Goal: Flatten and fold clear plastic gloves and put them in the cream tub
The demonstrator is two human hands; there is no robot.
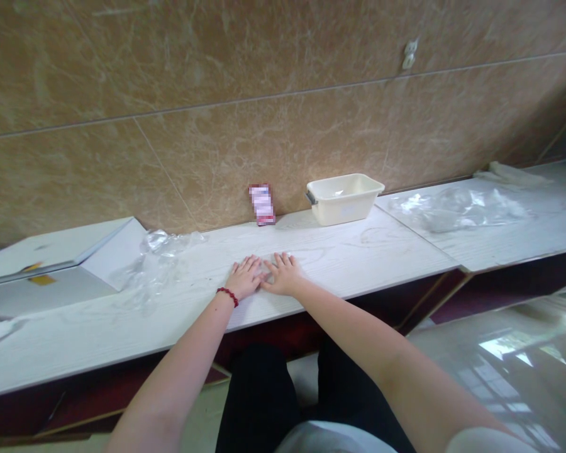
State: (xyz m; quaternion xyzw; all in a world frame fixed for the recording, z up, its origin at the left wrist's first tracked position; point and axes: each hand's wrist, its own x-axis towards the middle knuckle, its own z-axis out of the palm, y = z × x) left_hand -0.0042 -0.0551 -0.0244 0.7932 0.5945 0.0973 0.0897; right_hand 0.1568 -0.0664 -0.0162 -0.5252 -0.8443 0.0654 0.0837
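My left hand (246, 277), with a red bead bracelet (228, 295) at the wrist, lies palm down on the white wood-grain counter (344, 258). Beside it my right hand (283, 274) rests flat too, fingers spread. The two thumbs almost meet. Something pale and partly see-through (266, 269) shows between and under the fingers; I cannot make out what it is. Beyond the hands, a small card or phone with a blurred face (263, 205) leans against the wall. A cream plastic bin (345, 209) with a grey handle stands to its right.
On the left sit a white box (94, 264) with its lid ajar and crumpled clear plastic (158, 258). More clear plastic (457, 209) and a pale cloth (512, 175) lie at the right. A brown marbled wall (273, 138) backs the counter; dark red shelves (283, 336) are below.
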